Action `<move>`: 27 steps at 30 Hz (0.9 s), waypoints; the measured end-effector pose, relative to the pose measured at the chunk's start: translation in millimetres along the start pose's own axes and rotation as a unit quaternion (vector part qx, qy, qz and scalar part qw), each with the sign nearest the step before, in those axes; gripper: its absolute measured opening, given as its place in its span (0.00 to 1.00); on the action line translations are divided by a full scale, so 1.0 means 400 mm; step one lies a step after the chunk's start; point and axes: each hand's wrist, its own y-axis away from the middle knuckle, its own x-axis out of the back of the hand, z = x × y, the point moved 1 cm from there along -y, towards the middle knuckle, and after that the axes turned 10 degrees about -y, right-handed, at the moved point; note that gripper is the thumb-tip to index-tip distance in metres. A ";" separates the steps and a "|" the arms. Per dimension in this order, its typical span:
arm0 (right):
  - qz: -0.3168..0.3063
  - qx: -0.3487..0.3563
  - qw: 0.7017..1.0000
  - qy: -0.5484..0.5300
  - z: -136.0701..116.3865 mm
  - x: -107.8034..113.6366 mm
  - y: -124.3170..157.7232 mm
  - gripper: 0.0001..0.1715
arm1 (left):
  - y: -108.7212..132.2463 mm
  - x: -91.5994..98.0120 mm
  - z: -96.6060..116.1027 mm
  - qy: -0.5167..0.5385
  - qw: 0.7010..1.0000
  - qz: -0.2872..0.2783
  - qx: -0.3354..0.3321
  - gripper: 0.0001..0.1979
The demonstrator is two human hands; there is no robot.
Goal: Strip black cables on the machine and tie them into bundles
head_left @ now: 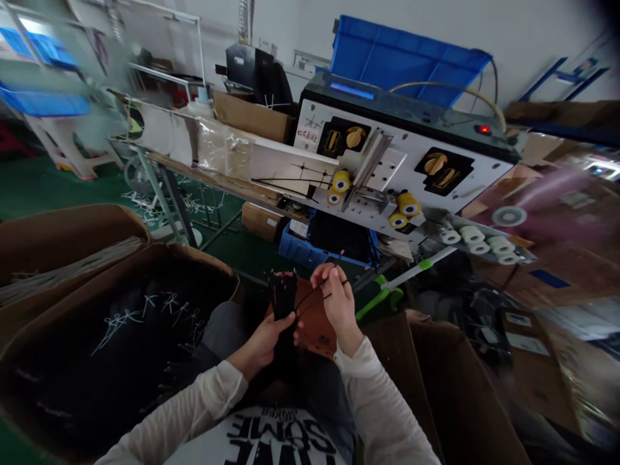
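My left hand (264,339) is closed round a thick bundle of black wires (283,297), held upright above my lap. Pinkish or coppery tips show at the bundle's top end. To the right of it, my right hand (336,297) pinches a thin black wire (310,297) that curves across toward the bundle. Beneath both hands lies a flat orange-brown surface (312,320), partly hidden by them.
A cutting machine (358,168) with yellow rollers stands on the bench ahead. Left of me is a large carton (227,268) of black wires with white ties (119,320). A blue crate (295,245) sits under the bench. Another open carton (436,361) stands at right.
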 end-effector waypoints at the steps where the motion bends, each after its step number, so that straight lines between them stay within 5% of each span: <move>1: 0.000 -0.017 1.000 -0.012 -0.015 -0.001 0.014 0.15 | -0.002 0.003 0.004 0.002 1.000 -0.001 0.003 0.14; 6: 0.002 -0.057 0.998 -0.030 -0.080 -0.005 0.041 0.14 | -0.009 0.010 0.032 0.012 1.000 -0.009 0.019 0.13; 10: -0.061 -0.116 0.989 0.066 -0.049 -0.016 0.019 0.15 | -0.008 -0.006 0.057 -0.002 1.000 -0.028 -0.003 0.13; 16: -0.103 -0.005 0.959 0.265 0.057 -0.032 -0.019 0.11 | -0.006 -0.023 0.060 -0.009 1.000 -0.011 -0.025 0.15; 20: -0.134 -0.029 0.948 0.287 0.092 -0.035 -0.024 0.10 | -0.008 -0.012 0.052 -0.036 0.999 0.027 -0.029 0.15; 27: -0.139 0.009 0.954 0.265 0.099 -0.043 -0.015 0.19 | -0.001 0.000 0.054 -0.051 0.996 -0.027 -0.071 0.16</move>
